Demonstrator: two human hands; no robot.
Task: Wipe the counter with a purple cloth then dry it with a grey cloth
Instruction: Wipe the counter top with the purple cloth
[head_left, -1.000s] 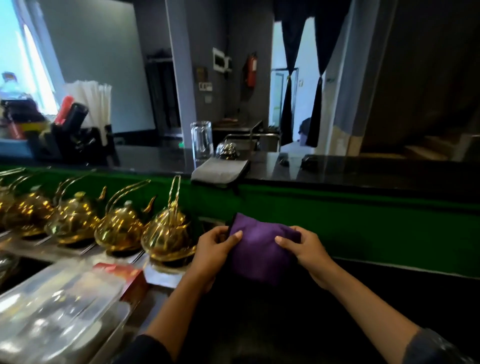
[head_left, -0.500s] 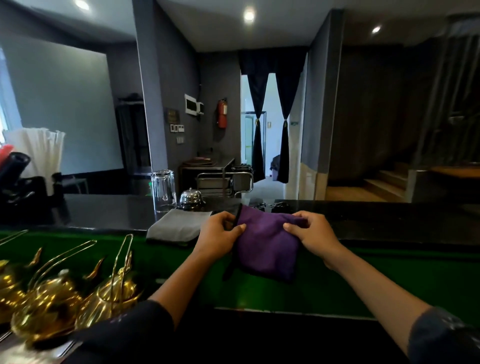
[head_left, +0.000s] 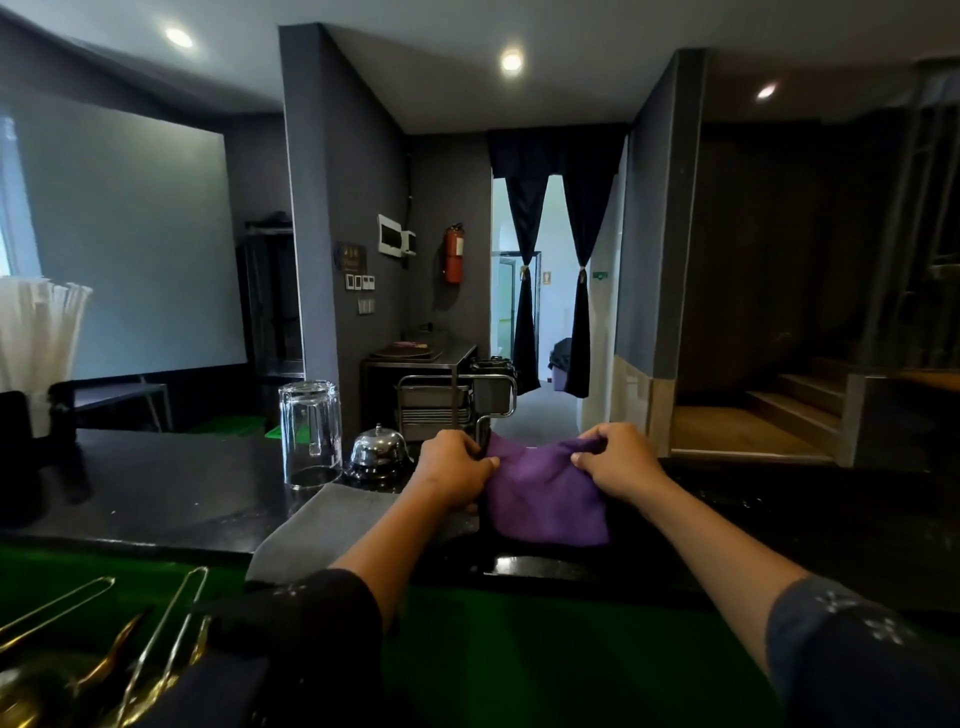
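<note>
Purple cloth now lowered onto black counter; left hand, right hand fingers still pinch top corners.

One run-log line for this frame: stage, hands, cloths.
stage: wipe not begun | left hand and right hand: pinch folded purple cloth over glossy black counter | flat grey cloth: on counter

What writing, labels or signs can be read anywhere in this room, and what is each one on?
No text here is legible.
Dark wall plaque: pale characters, too blurred to read.
Fire extinguisher: label too small to read.
Small green sign beside the doorway: unreadable.
Small sign seen through the doorway: unreadable.
Purple cloth, grey cloth, upturned glass, bell: no writing visible.
</note>
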